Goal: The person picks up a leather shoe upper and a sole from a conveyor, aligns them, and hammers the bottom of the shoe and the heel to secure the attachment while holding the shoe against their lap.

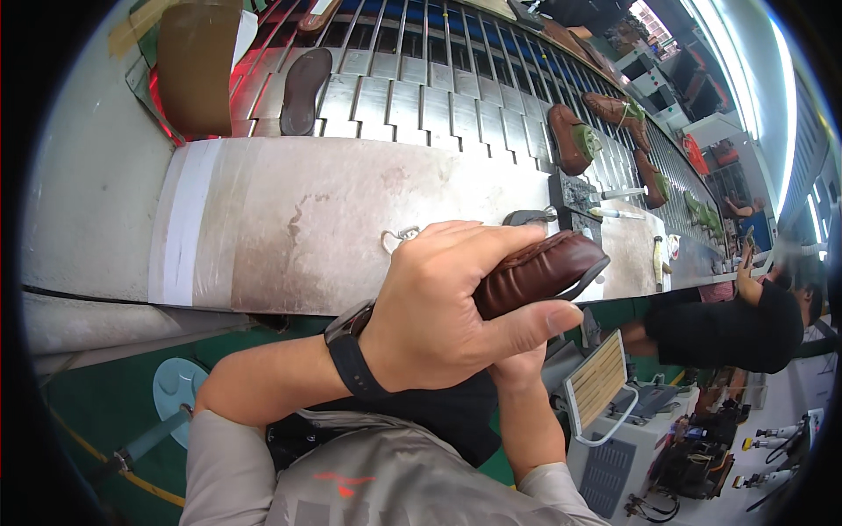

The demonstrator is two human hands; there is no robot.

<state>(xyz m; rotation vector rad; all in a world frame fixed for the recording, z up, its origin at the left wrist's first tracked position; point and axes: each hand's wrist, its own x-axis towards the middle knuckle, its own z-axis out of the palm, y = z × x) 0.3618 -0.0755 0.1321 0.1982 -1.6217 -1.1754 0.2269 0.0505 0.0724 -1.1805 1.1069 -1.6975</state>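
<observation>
A dark brown leather shoe (545, 273) is held above the near edge of the worktable, its gathered seam and rounded end pointing right. My left hand (443, 302), with a black-strapped watch at its wrist, is closed on it: the fingers lie over the top and the thumb is stretched along the near side. Below and behind it is my right hand (517, 364), showing only its heel and wrist; its fingers are hidden by the left hand and the shoe. A small wire-like metal piece (401, 236) lies on the table just beyond my left knuckles.
Past the pale worktable (298, 210) runs a slatted metal conveyor (386, 101) with a dark sole (306, 92) and several brown shoes, one at the near right (571, 140). A dark block (574, 200) bears slim tools. A person in black (732, 329) stands at right, near a slatted rack (596, 386).
</observation>
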